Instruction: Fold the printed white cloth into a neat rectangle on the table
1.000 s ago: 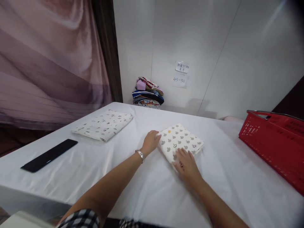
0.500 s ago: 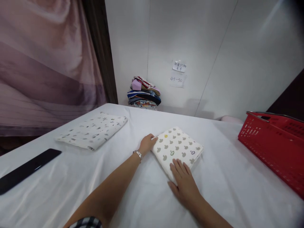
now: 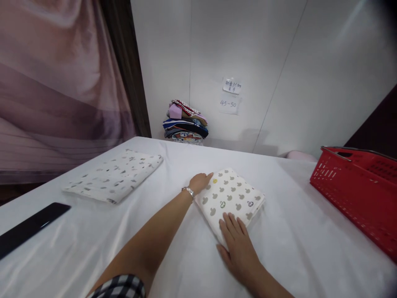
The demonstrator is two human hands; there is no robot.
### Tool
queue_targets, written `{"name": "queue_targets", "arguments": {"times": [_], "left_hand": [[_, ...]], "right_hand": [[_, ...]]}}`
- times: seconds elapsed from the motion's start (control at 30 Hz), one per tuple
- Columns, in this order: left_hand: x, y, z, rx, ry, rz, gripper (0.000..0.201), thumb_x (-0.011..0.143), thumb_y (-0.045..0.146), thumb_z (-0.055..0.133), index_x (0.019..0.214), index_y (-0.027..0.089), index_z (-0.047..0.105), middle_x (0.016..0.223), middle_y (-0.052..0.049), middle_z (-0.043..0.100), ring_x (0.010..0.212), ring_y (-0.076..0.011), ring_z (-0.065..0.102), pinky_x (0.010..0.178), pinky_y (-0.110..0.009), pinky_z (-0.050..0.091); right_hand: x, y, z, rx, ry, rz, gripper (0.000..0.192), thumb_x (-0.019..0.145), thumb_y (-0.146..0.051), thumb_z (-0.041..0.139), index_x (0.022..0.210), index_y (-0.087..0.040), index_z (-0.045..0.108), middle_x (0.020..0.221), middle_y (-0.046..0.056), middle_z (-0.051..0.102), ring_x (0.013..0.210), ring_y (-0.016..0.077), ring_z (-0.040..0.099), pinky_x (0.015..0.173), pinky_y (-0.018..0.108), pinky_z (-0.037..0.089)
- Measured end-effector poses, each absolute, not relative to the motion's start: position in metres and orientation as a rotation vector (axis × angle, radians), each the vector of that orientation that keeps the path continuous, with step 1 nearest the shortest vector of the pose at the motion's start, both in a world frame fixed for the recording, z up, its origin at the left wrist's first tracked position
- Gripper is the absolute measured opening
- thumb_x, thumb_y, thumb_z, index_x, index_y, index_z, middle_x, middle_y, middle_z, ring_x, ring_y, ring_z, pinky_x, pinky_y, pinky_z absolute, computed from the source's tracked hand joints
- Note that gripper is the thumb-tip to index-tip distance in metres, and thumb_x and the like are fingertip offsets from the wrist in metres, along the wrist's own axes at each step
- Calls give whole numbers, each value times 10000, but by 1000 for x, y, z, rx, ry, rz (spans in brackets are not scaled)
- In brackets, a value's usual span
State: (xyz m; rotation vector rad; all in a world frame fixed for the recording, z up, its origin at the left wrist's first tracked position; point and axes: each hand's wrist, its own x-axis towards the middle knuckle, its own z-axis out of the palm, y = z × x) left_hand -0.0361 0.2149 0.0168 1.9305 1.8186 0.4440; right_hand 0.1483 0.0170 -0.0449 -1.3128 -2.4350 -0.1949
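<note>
A folded white cloth [image 3: 232,194] printed with grey mushroom shapes lies flat on the white-covered table in front of me. At its upper left edge is my left hand [image 3: 200,182], fingers bent around the edge and seeming to grip it; the fingertips are partly hidden. My right hand [image 3: 237,246] rests on the near edge with fingers stretched out flat on the fabric and the thumb apart. To the left lies a second folded white cloth [image 3: 118,176] with small grey and dark prints, apart from both hands.
A black flat object [image 3: 34,227] lies at the table's left edge. The red plastic basket [image 3: 356,198] stands on the right side. Behind the table's far edge is a stack of folded fabrics [image 3: 186,124] against the wall, with paper notes [image 3: 230,97] above.
My left hand has slid slightly right and up along the cloth's upper left edge. The right hand stays flat on the cloth. The view has shifted slightly.
</note>
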Motion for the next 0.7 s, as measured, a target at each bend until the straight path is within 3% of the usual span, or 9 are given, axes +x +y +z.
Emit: {"name": "queue_targets", "arguments": {"times": [0.2, 0.57, 0.7], "left_hand": [[-19, 221, 0, 1986, 1879, 432, 390, 861, 490, 380, 938, 165, 583, 1018, -149, 649, 950, -274, 603, 748, -338, 422], [-21, 221, -1, 2024, 1940, 429, 392, 870, 498, 378, 925, 176, 595, 983, -126, 664, 911, -250, 612, 729, -322, 427], [-16, 214, 10, 2070, 1950, 486, 384, 884, 463, 379, 1022, 171, 586, 1073, -126, 633, 997, -257, 578, 812, -343, 418]], "right_hand": [[147, 15, -41, -1330, -2457, -176, 591, 815, -233, 505, 1378, -130, 358, 1461, 135, 295, 1361, 313, 204, 1071, 524, 274], [148, 16, -34, -1330, -2442, -57, 598, 835, -291, 492, 1388, -124, 338, 1471, 139, 272, 1369, 310, 179, 1087, 533, 227], [149, 16, -29, -1342, -2450, 26, 613, 856, -374, 477, 1390, -111, 329, 1473, 154, 261, 1372, 316, 161, 1093, 536, 197]]}}
